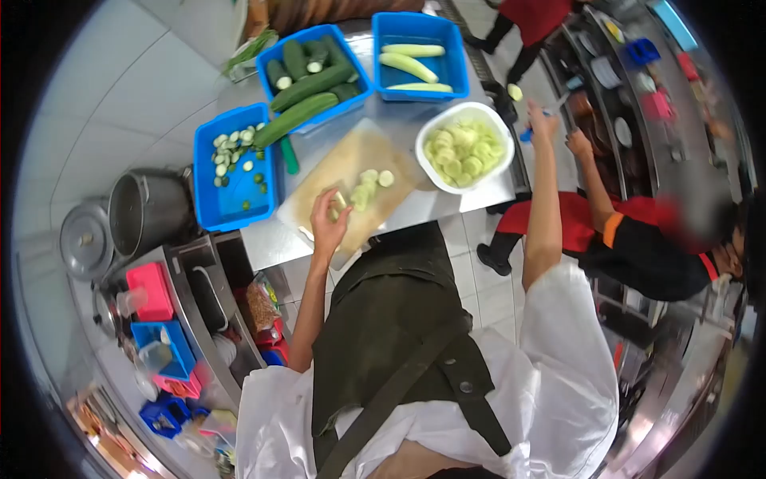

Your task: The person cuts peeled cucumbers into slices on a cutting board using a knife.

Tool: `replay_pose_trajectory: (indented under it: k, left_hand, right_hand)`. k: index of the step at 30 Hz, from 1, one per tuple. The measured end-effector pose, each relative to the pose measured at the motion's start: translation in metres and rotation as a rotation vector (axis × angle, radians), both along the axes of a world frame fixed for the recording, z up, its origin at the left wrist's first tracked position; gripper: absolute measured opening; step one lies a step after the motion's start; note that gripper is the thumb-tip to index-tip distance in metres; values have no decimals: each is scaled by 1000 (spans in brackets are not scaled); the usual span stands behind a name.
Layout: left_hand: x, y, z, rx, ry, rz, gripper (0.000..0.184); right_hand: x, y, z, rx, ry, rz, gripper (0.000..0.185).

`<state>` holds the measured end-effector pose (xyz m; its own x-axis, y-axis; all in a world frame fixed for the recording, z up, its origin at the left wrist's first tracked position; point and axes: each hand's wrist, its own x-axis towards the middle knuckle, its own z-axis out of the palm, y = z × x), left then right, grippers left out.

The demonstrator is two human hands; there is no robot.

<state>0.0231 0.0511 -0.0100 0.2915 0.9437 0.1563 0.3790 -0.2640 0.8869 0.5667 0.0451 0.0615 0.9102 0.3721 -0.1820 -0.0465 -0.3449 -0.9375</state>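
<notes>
My left hand [329,223] rests at the lower left of the cutting board [307,188], its fingers closed around a pale peeled cucumber piece [338,206]. Several cucumber slices [365,191] lie just right of it on the board. My right hand [544,126] is stretched out to the right, beyond the table, closed around a blue-handled tool [527,135] that looks like a knife, partly blurred. A pale green piece [515,93] shows near that hand; whether it is in the air or on the floor, I cannot tell. A white tub [504,166] of cucumber slices stands at the table's right end.
Blue bins hold whole dark green cucumbers [311,84], peeled cucumbers [411,62] and cut ends [231,152]. A green handle [289,156] lies beside the board. A co-worker [638,239] stands at the right, one hand [578,144] near mine. A large pot [148,211] stands left.
</notes>
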Motion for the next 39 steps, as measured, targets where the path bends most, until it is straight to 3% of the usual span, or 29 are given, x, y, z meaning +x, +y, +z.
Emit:
replay_pose_trajectory:
  k: [2, 4, 7, 9, 11, 13, 15, 17, 19, 20, 23, 27, 33, 39]
  left_hand:
    - [3, 8, 8, -37, -34, 28, 53]
    - [-1, 1, 3, -135, -155, 28, 55]
    - [-2, 10, -1, -181, -40, 32, 55]
    - [6, 23, 1, -149, 43, 9, 57]
    - [7, 21, -1, -121, 125, -9, 59]
    - [3, 20, -1, -42, 151, 5, 62]
    - [-10, -1, 10, -67, 201, 39, 61]
    - [-23, -30, 13, -110, 259, 69, 59]
    - [-22, -51, 10, 43, 374, 56, 52]
    - [-19, -56, 6, 96, 338, 65, 47]
    - [-17, -59, 2, 122, 361, 67, 43]
    - [-21, -59, -7, 47, 327, 42, 38]
    - [-19, -56, -22, 63, 204, 113, 36]
    - [-8, -56, -21, 34, 367, 195, 35]
  right_hand:
    - [-49, 3, 21, 57, -55, 84, 39]
    - [-102, -16, 7, 105, -154, 198, 35]
    - [-192, -26, -1, 190, -186, 400, 32]
    - [-244, -30, -15, 245, -381, 514, 28]
    - [-295, -45, 10, 208, -211, 668, 28]
    - [-324, -61, -8, 162, 35, 792, 25]
    - [-342, -76, -20, -50, 54, 972, 22]
    - [-355, -87, -34, -99, -21, 1046, 21]
    - [-366, -92, -49, -122, -173, 1232, 20]
    - [-370, -91, -58, -193, -125, 1297, 19]
    - [-384, -91, -63, -176, -216, 1296, 19]
    - [-401, -89, -48, -121, -139, 1266, 18]
    - [-411, -93, -38, -240, -104, 1330, 16]
    - [-414, -92, -38, -284, -154, 1326, 19]
